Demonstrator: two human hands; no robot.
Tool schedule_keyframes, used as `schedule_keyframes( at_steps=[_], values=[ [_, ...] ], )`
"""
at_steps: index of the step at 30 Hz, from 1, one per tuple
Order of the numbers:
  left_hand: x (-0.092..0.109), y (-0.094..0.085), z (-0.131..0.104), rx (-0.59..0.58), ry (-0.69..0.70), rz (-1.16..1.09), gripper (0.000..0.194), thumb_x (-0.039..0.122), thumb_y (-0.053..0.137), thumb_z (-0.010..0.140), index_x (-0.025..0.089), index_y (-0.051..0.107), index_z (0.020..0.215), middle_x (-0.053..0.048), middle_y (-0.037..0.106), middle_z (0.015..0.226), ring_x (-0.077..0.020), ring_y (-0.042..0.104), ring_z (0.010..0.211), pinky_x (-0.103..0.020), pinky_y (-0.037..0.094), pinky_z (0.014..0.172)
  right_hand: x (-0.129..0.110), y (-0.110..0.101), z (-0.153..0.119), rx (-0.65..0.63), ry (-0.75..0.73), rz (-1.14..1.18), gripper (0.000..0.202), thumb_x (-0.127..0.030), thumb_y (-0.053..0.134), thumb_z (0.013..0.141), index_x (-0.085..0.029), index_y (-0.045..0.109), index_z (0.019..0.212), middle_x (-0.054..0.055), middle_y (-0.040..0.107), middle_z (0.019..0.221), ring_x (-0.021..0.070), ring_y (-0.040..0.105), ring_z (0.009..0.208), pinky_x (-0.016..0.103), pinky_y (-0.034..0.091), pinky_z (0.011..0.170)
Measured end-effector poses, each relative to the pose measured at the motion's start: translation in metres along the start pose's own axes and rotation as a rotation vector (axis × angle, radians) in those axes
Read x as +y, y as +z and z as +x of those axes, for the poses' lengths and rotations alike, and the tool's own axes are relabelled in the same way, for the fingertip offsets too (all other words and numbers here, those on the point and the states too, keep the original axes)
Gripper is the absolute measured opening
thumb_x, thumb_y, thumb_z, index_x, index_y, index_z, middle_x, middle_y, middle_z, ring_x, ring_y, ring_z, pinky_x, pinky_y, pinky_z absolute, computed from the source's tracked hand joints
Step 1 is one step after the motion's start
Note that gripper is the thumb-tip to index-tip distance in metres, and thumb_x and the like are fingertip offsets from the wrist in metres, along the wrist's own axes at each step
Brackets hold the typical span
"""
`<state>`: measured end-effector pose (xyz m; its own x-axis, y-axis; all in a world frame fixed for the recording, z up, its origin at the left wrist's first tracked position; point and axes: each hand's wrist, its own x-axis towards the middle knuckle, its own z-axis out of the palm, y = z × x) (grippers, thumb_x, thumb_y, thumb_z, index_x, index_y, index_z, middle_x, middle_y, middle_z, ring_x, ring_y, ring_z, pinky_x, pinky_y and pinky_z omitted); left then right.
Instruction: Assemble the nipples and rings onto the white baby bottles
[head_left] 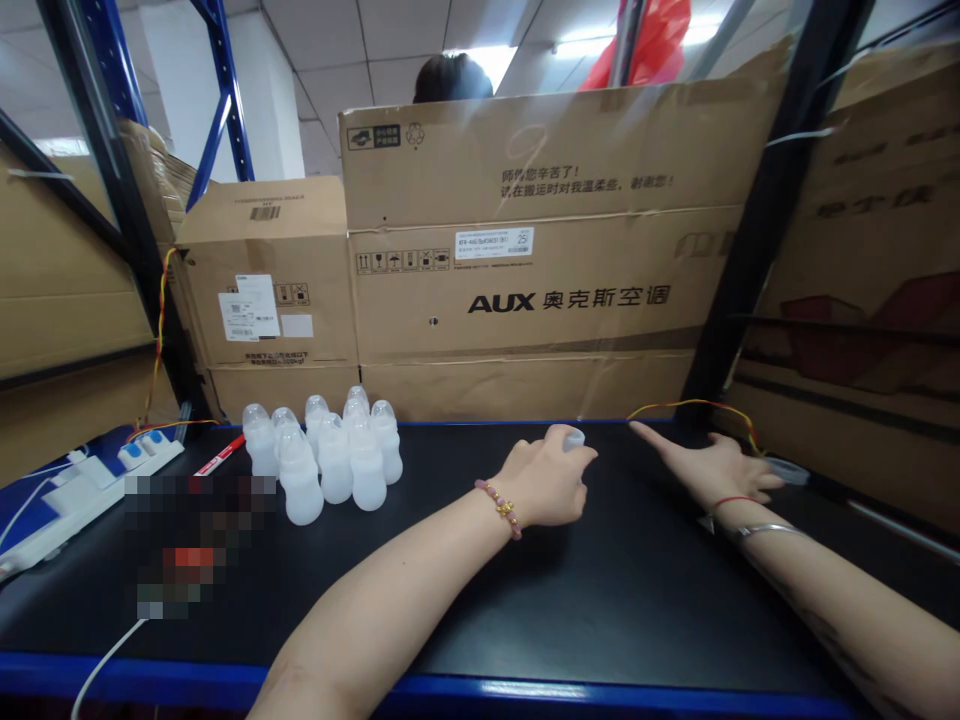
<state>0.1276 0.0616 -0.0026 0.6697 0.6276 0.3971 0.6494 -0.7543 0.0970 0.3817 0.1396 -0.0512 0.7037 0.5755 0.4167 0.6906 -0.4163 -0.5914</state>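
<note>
My left hand [546, 477] is over the middle of the black table, its fingers curled round a small translucent whitish piece [574, 438] with a rounded edge. Most of that piece is hidden by the hand, so its kind is unclear. Farther right, my right hand [716, 470] has its thumb stretched out to the left and its fingers apart. Beside those fingers lies a clear, shallow round piece [789, 472], like a lid or dish; whether they touch it I cannot tell. Several milky baby bottles [300, 480] with clear domed caps stand upright in a group at the left.
Large cardboard panels [570, 340] wall off the back of the black tabletop [465, 600]. At the left are a white power strip [105, 490], a red marker [219, 455] and a blurred-out patch with a white cable [105, 660]. A person's head [453, 78] shows behind the cardboard.
</note>
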Motion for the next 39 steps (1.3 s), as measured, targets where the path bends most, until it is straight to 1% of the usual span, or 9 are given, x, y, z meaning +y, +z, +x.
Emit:
schedule_keyframes(
  at_steps=[1,3,11,16,19,26,30,35,39],
  values=[
    [-0.001,0.000,-0.001,0.000,-0.008,-0.009,0.046,0.026,0.049,0.086,0.018,0.051,0.131,-0.015,0.035,0.146,-0.0277,0.065,0.102,-0.049,0.053,0.092,-0.010,-0.006,-0.008,-0.010,0.122,0.131,0.113,-0.089,0.047,0.062,-0.005,0.048,0.137,0.041,0.042,0.127,0.0468,0.035,0.122,0.056,0.034,0.085],
    [-0.003,0.001,-0.003,0.015,-0.015,-0.038,0.052,0.028,0.051,0.085,0.018,0.047,0.135,-0.017,0.029,0.150,-0.0301,0.063,0.106,-0.051,0.051,0.094,-0.027,-0.015,-0.024,0.021,0.121,0.258,0.108,-0.088,0.049,0.061,-0.012,0.047,0.138,0.034,0.040,0.137,0.0448,0.032,0.128,0.052,0.032,0.093],
    [-0.018,-0.001,-0.018,0.184,-0.266,-0.317,0.043,0.030,0.047,0.084,0.019,0.053,0.125,-0.011,0.044,0.133,-0.0202,0.065,0.090,-0.039,0.052,0.092,-0.035,-0.003,-0.066,-0.197,-0.364,0.415,0.087,-0.073,0.063,0.053,-0.023,0.052,0.123,0.013,0.057,0.117,0.0359,0.044,0.117,0.047,0.030,0.098],
    [-0.036,0.015,-0.018,0.031,-0.442,-0.456,0.057,0.038,0.057,0.079,0.019,0.049,0.132,-0.014,0.046,0.131,-0.0241,0.062,0.101,-0.038,0.048,0.097,-0.030,-0.004,-0.057,-0.217,-0.126,0.598,0.059,-0.054,0.041,0.072,-0.018,0.053,0.118,0.015,0.060,0.114,0.0315,0.048,0.114,0.044,0.032,0.097],
    [-0.040,0.026,-0.016,0.002,-0.476,-0.455,0.055,0.035,0.057,0.080,0.016,0.051,0.131,-0.016,0.051,0.127,-0.0266,0.059,0.110,-0.038,0.046,0.100,-0.024,-0.008,-0.057,-0.211,-0.152,0.548,0.051,-0.050,0.038,0.073,-0.020,0.057,0.110,0.014,0.062,0.112,0.0316,0.048,0.114,0.044,0.033,0.097],
    [-0.036,0.043,-0.016,-0.100,-0.459,-0.495,0.060,0.037,0.059,0.080,0.013,0.051,0.135,-0.018,0.048,0.132,-0.0253,0.061,0.109,-0.036,0.043,0.103,-0.012,-0.011,-0.078,-0.304,-0.449,0.194,0.076,-0.056,0.060,0.061,-0.021,0.053,0.128,0.015,0.060,0.117,0.0405,0.047,0.117,0.054,0.038,0.091],
    [-0.025,0.049,-0.013,-0.135,-0.394,-0.503,0.073,0.043,0.058,0.078,0.016,0.041,0.144,-0.019,0.044,0.136,-0.0267,0.063,0.104,-0.040,0.046,0.100,-0.006,-0.015,-0.072,-0.230,-0.711,-0.020,0.074,-0.052,0.066,0.055,-0.022,0.060,0.123,0.017,0.057,0.122,0.0425,0.045,0.120,0.057,0.035,0.095],
    [-0.014,0.055,-0.001,-0.129,-0.384,-0.521,0.082,0.046,0.059,0.077,0.022,0.029,0.149,-0.019,0.038,0.142,-0.0335,0.057,0.118,-0.046,0.043,0.103,-0.002,-0.013,-0.057,-0.282,-0.805,-0.008,0.049,-0.047,0.065,0.059,-0.030,0.069,0.105,0.010,0.066,0.108,0.0390,0.053,0.112,0.058,0.036,0.094],
    [-0.017,0.059,0.005,-0.088,-0.371,-0.550,0.082,0.045,0.061,0.078,0.017,0.031,0.149,-0.023,0.042,0.142,-0.0384,0.048,0.127,-0.049,0.041,0.103,-0.004,-0.009,-0.054,-0.423,-0.830,0.222,0.042,-0.041,0.062,0.060,-0.025,0.070,0.098,0.008,0.068,0.104,0.0317,0.063,0.100,0.045,0.047,0.089]
  ],
)
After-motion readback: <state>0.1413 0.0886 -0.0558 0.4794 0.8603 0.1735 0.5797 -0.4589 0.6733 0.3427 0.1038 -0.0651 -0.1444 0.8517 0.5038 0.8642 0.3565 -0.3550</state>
